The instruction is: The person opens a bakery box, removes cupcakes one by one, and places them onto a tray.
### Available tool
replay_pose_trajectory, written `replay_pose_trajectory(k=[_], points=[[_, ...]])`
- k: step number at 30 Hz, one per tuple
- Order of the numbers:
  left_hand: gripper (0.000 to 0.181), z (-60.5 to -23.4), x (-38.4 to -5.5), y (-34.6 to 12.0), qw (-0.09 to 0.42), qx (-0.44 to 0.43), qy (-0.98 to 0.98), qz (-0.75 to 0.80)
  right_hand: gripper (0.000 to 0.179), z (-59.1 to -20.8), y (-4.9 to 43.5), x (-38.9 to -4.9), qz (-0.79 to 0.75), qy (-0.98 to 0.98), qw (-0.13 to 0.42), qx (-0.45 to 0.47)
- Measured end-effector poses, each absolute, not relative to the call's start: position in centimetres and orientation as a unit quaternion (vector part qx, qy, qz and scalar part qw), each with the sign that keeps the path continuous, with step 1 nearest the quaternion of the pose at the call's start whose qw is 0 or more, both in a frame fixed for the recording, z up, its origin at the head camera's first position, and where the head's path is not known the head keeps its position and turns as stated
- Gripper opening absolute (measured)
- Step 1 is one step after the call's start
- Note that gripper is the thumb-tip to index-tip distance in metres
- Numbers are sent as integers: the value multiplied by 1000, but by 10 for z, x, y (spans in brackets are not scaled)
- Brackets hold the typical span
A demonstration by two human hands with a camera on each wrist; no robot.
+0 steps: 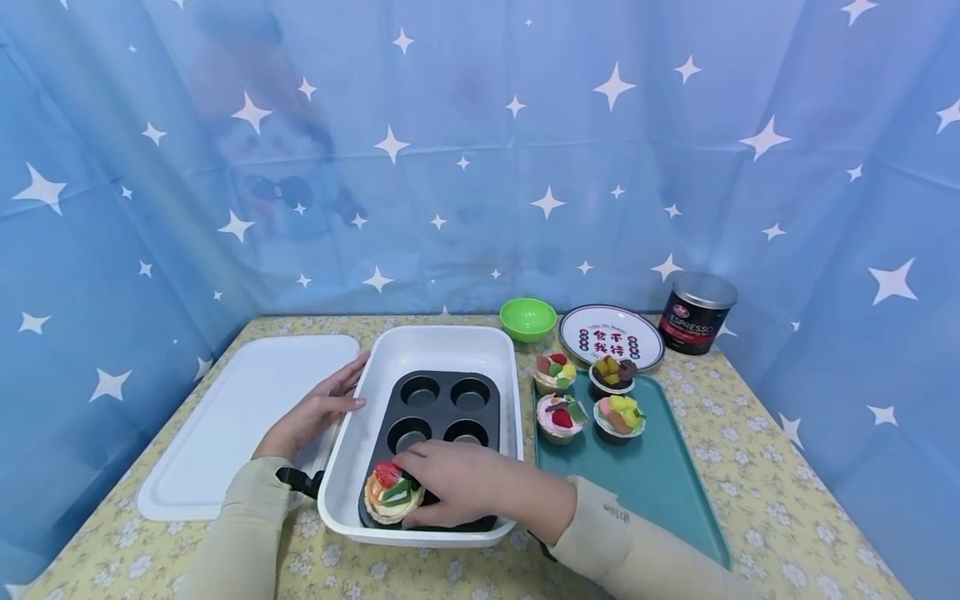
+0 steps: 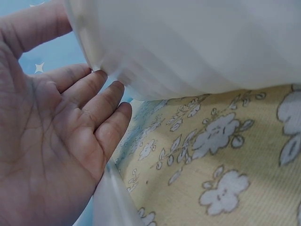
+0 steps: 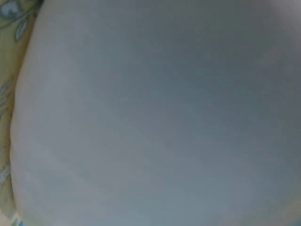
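A white rectangular container [image 1: 438,346] holds a dark muffin tin [image 1: 442,414] with round cups. My right hand [image 1: 476,483] reaches over the container's front right and grips a fruit-topped cupcake [image 1: 392,497] at the tin's front left cup, thumb and fingers at its side. The cupcake's lower part is hidden. At the container's left side my left hand [image 1: 318,412] rests on the wall with extended fingers. In the left wrist view the fingertips of this hand [image 2: 56,122] touch the white wall [image 2: 188,42]. A blurred pale surface [image 3: 141,117] fills most of the right wrist view.
On the right, a teal tray [image 1: 645,496] bears several cupcakes [image 1: 558,419]. Behind it stand a green bowl [image 1: 528,320], a printed plate [image 1: 577,321] and an espresso can [image 1: 695,317]. A white lid [image 1: 243,425] lies left of the container, under the left forearm.
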State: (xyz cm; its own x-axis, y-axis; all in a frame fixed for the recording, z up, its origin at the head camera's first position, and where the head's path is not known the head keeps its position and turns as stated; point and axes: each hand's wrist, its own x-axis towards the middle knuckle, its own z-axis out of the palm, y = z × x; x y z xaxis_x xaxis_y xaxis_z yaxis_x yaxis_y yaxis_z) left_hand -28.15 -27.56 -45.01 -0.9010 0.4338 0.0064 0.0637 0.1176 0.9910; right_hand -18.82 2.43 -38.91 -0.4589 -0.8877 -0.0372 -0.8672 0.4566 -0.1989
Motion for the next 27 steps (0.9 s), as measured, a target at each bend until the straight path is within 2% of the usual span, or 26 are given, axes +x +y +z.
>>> replay_pose_trajectory(k=[9, 17, 27], points=[[84, -452, -282, -276, 139, 166, 739, 638, 77, -388, 17, -187, -73, 868, 64, -488], [83, -453, -280, -276, 146, 170, 736, 639, 65, -392, 13, -191, -113, 860, 70, -492], [84, -452, -281, -276, 143, 165, 737, 639, 62, -391, 15, -196, -143, 857, 90, -487]])
